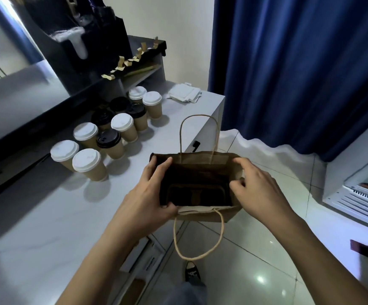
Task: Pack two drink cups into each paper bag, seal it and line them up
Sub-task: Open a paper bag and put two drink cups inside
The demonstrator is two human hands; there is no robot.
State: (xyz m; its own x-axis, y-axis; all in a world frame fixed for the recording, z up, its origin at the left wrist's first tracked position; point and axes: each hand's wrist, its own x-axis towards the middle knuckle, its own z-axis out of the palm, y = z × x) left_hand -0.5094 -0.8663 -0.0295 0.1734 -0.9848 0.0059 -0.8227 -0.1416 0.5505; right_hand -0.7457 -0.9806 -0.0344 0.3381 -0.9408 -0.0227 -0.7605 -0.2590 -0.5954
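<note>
A brown paper bag (207, 214) with twine handles hangs open over the counter's right edge, mouth facing me, nothing visible inside. My left hand (147, 194) grips its left rim, fingers curled into the opening. My right hand (260, 190) pinches the right rim. Several lidded kraft drink cups (88, 164) stand in a cluster on the white counter (35, 227) to the left; some carry white lids, some black (108, 138).
A dark shelf unit (103, 62) with strips of tape along its edge stands behind the cups. White paper napkins (184, 93) lie at the counter's far corner. A blue curtain (299, 62) hangs to the right, with a white appliance (359, 190) on the tiled floor.
</note>
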